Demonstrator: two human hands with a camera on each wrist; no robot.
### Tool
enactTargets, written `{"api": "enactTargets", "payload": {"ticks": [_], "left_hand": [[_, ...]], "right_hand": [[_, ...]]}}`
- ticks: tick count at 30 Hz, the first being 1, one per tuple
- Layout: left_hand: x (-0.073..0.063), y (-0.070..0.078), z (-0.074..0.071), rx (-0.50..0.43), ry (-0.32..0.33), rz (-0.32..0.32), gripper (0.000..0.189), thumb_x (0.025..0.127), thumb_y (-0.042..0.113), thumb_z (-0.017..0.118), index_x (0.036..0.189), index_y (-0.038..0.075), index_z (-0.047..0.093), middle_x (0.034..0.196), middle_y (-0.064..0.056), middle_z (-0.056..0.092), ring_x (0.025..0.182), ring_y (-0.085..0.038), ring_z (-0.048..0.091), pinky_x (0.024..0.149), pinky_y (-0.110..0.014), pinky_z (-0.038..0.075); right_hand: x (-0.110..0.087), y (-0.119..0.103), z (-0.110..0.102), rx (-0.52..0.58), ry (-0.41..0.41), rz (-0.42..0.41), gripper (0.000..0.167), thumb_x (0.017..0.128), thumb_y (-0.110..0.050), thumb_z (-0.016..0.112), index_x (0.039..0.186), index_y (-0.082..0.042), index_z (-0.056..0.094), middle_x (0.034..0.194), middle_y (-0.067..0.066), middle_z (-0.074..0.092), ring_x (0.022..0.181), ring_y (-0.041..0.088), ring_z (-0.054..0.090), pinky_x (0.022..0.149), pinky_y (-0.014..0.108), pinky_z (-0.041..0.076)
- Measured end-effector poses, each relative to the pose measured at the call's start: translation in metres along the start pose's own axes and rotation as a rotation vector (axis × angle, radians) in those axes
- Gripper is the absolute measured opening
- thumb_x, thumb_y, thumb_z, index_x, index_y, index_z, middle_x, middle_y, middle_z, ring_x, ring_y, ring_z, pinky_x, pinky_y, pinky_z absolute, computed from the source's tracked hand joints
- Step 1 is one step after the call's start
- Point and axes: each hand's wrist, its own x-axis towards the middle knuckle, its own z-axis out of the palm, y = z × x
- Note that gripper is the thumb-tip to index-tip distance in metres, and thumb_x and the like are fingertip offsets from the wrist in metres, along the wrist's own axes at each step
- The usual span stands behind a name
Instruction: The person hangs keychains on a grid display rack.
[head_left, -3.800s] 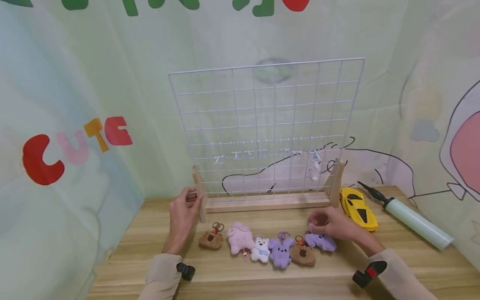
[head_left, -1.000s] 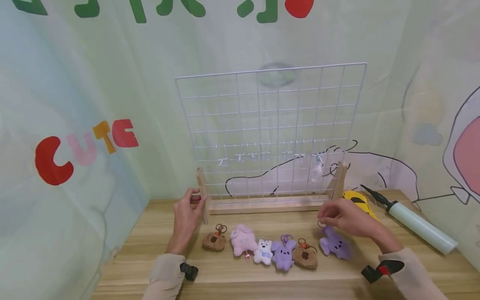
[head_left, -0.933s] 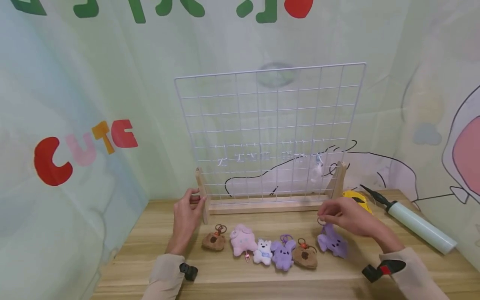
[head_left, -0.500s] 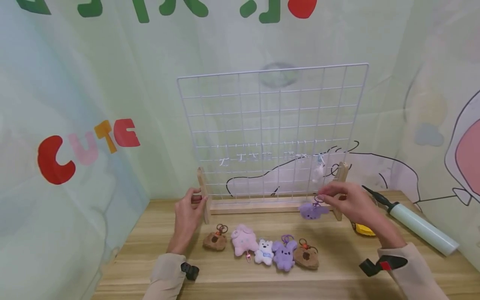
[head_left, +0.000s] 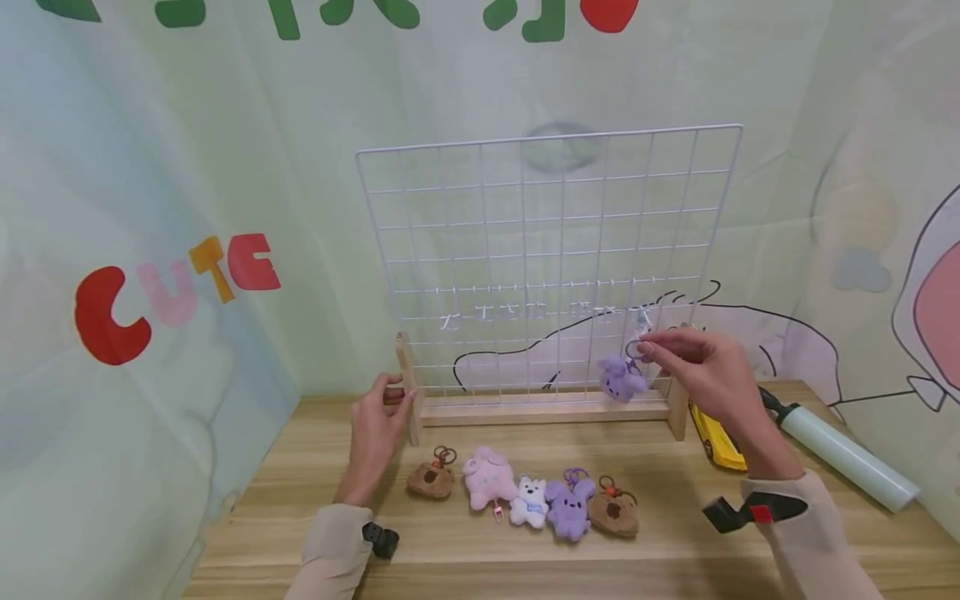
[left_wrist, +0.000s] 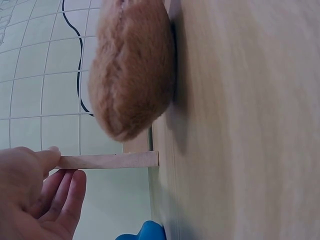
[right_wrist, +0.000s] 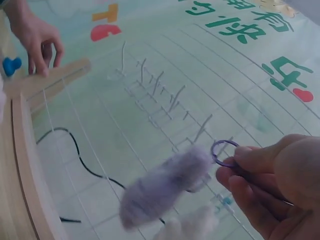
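My right hand [head_left: 708, 371] pinches the purple ring [right_wrist: 225, 152] of a purple plush keychain [head_left: 622, 380] between thumb and fingers. The plush hangs in front of the lower right of a white wire grid [head_left: 551, 139], near its row of small hooks [right_wrist: 175, 98]. A white plush keychain [right_wrist: 190, 225] hangs on the grid close by, partly behind my right hand in the head view. My left hand [head_left: 377, 421] pinches the left upright [left_wrist: 110, 161] of the grid's wooden stand [head_left: 543, 413], thumb on one side and fingers on the other.
On the table before the stand lie two brown plush keychains [head_left: 431, 481], a pink one [head_left: 489, 479], a white bear [head_left: 530, 503] and another purple one [head_left: 570, 510]. A yellow toy car [head_left: 716, 437] and a hand pump [head_left: 847, 458] are at the right. A blue object [left_wrist: 145, 232] shows beyond the upright.
My right hand has picked up the purple plush keychain from the table's right side, raised it and brought it leftward before the grid. My left hand stays on the upright.
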Motion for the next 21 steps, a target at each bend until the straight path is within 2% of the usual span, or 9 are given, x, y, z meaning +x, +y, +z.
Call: {"api": "enactTargets", "payload": {"ticks": [3,6,8,10,15,21], "left_hand": [[0.000,0.000,-0.001,-0.001,-0.007,-0.004,0.026,0.101,0.011,0.078,0.122,-0.001,0.068,0.110,-0.026,0.081,0.102,-0.039,0.081,0.086,-0.049,0.070],[0.000,0.001,-0.001,0.000,-0.014,-0.014,0.026,0.101,0.012,0.078,0.122,-0.001,0.068,0.111,-0.025,0.081,0.102,-0.038,0.081,0.086,-0.049,0.070],[0.001,0.001,-0.001,0.002,-0.015,-0.017,0.026,0.102,0.012,0.078,0.122,-0.001,0.068,0.111,-0.025,0.081,0.102,-0.038,0.081,0.087,-0.049,0.070],[0.001,0.001,-0.002,0.002,-0.012,-0.013,0.026,0.101,0.012,0.078,0.122,-0.001,0.068,0.110,-0.025,0.081,0.102,-0.038,0.081,0.086,-0.049,0.070],[0.000,0.001,-0.002,-0.003,-0.009,-0.016,0.026,0.101,0.012,0.079,0.122,0.000,0.069,0.110,-0.025,0.081,0.102,-0.039,0.081,0.086,-0.050,0.070],[0.000,0.000,-0.001,0.000,-0.009,-0.006,0.025,0.101,0.011,0.079,0.121,0.000,0.068,0.110,-0.025,0.081,0.101,-0.038,0.081,0.085,-0.049,0.070]], "right_hand": [[0.002,-0.005,0.006,0.080,0.060,0.020,0.028,0.104,-0.031,0.076,0.125,-0.012,0.080,0.112,0.011,0.084,0.091,-0.004,0.076,0.083,0.011,0.062],[0.006,-0.011,0.013,0.161,0.120,0.039,0.031,0.103,-0.031,0.077,0.126,-0.010,0.079,0.109,0.005,0.085,0.091,-0.001,0.078,0.088,0.009,0.060],[0.008,-0.015,0.017,0.197,0.166,0.049,0.033,0.103,-0.032,0.077,0.126,-0.009,0.079,0.107,-0.001,0.085,0.090,0.000,0.079,0.090,0.009,0.060],[0.010,-0.019,0.020,0.227,0.215,0.047,0.032,0.102,-0.031,0.078,0.125,-0.007,0.079,0.106,-0.001,0.085,0.089,0.000,0.079,0.089,0.009,0.061],[0.015,-0.022,0.032,0.230,0.315,-0.012,0.026,0.102,-0.023,0.079,0.120,-0.005,0.080,0.109,0.015,0.084,0.085,-0.003,0.078,0.084,0.011,0.063],[0.016,-0.020,0.044,0.173,0.371,-0.041,0.021,0.101,-0.022,0.080,0.117,-0.009,0.082,0.108,0.016,0.084,0.084,-0.010,0.075,0.079,0.008,0.061]]}}
